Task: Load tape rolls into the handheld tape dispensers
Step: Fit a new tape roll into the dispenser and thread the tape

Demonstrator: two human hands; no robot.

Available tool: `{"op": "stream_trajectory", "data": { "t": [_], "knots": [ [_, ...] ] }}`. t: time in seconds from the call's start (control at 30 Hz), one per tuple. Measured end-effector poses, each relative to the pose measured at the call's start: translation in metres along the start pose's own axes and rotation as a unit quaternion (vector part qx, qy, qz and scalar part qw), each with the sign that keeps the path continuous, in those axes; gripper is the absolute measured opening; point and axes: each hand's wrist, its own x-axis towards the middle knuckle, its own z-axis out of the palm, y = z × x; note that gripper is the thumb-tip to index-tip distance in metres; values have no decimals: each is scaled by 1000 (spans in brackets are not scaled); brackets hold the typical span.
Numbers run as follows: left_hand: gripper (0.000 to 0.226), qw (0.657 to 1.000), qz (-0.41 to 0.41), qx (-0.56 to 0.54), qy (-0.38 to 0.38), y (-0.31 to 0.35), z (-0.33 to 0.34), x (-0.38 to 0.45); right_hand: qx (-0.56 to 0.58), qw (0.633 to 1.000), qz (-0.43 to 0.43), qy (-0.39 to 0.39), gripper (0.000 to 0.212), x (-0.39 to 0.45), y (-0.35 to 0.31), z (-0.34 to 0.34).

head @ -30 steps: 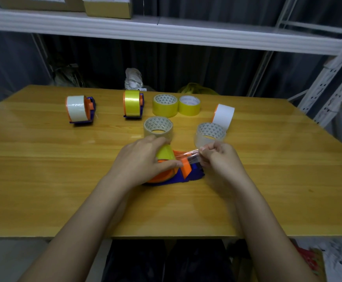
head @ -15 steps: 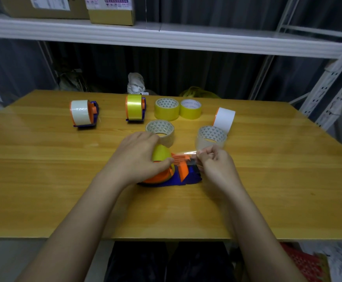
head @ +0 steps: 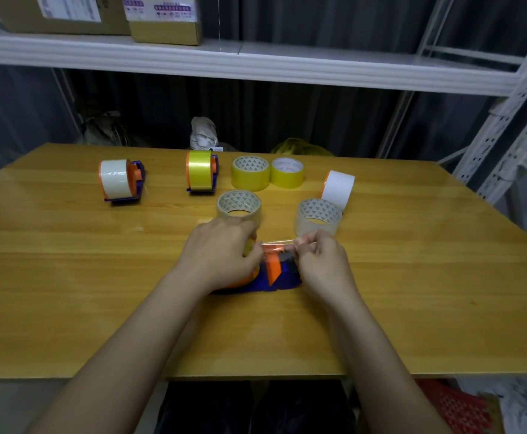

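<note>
Fingers (head: 299,244) of right hand (head: 323,264) pinch tape end; left hand (head: 221,252) clamps roll in dispenser (head: 279,280) on desk (head: 68,277). Threading step, probably through cutter slot. Next: draw strip taut over blade.

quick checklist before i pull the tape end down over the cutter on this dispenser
1. Blue and orange plastic dispenser flat on the wooden table: ok.
2. Left hand steadying the yellow tape roll in it: ok.
3. Right hand pinching the clear tape end: ok.
4. Strip taut, no wrinkles: ok, as far as visible.
5. Tape routed under the orange flap: cannot tell.
6. Clear tape roll beyond the right hand out of the way: ok.
</note>
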Motion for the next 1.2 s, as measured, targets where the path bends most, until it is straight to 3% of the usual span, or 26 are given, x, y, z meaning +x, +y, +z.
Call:
{"op": "stream_trajectory", "data": {
  "t": [0.3, 0.53, 0.6, 0.7, 0.83, 0.93, 1.07, 1.2],
  "knots": [
    [33, 998, -19, -62, 16, -7, 4, -3, 213, 969, 126, -12, 15, 7, 12, -2],
    [33, 982, -20, -188, 2, -18, 5, -12, 226, 964, 123, -66, 14, 8, 6, -10],
    [36, 988, -17, -154, -6, -16, 3, -13, 217, 967, 118, -68, 14, 8, 6, -10],
    [44, 1000, 10, -5, 0, -12, -3, -9, 208, 970, 110, -59, 15, 5, 5, -10],
    [34, 999, 10, 4, -48, -1, -9, 1, 171, 981, 83, -44, 13, 3, 6, -8],
    [31, 999, 8, 21, -38, 1, -5, 2, 156, 986, 62, -18, 14, 2, 5, -8],
    [37, 999, 6, 33, -34, 0, -1, 3, 232, 970, 76, 12, 11, -1, 1, -14],
    [33, 999, 13, 40, -22, 0, 1, 3, 346, 926, 147, -30, 7, -1, -3, -21]
  ]
}}
